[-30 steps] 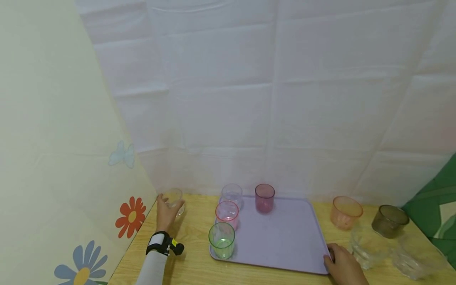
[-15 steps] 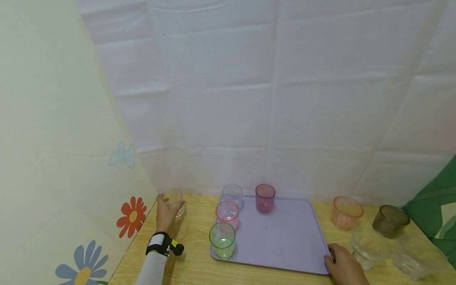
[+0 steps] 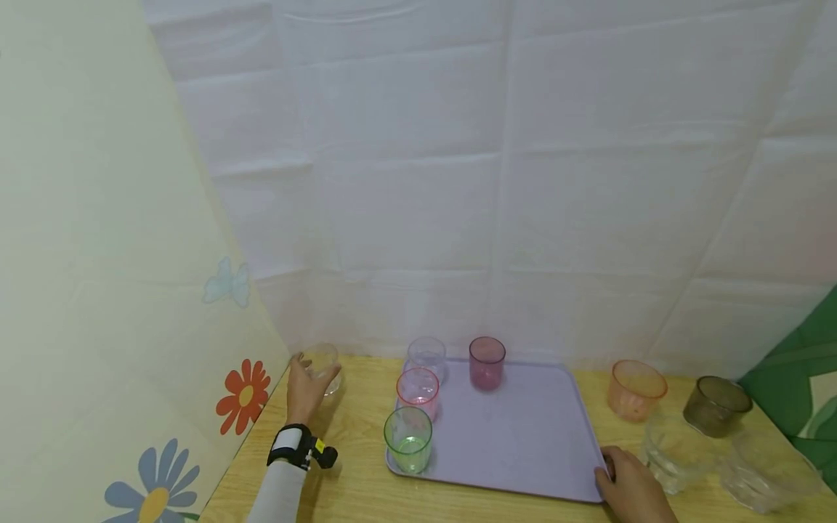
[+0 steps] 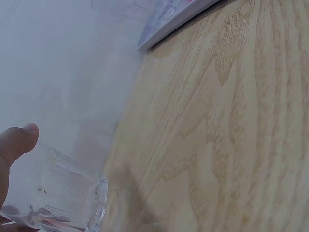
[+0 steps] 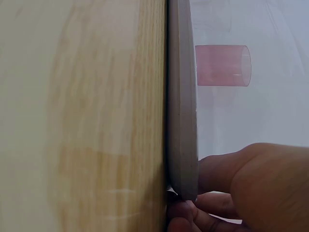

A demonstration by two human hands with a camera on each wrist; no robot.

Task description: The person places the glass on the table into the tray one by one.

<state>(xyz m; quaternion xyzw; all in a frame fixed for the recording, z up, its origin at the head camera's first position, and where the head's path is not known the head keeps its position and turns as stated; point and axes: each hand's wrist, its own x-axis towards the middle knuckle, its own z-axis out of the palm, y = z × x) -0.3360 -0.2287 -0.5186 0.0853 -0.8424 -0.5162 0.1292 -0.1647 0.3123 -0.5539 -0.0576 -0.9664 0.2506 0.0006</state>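
Note:
At the left back of the table, my left hand (image 3: 309, 391) holds a clear glass (image 3: 330, 383), its thumb on the near side. In the left wrist view, the thumb (image 4: 21, 140) and some fingertips lie around the clear glass (image 4: 67, 191). My right hand (image 3: 633, 485) grips the near right corner of a lilac tray (image 3: 516, 436). The right wrist view shows the thumb on top of the tray edge (image 5: 183, 145) and fingers under it. On the tray stand a green glass (image 3: 408, 443), a pink glass (image 3: 418, 396), a pale clear glass (image 3: 427, 359) and a plum glass (image 3: 487, 365).
Right of the tray are an orange glass bowl (image 3: 636, 392), a smoky brown one (image 3: 716, 408) and two clear ones, (image 3: 673, 457) nearer the right hand. A white cloth (image 3: 418, 181) hangs behind the table. A flowered wall covering (image 3: 150, 327) borders the left side.

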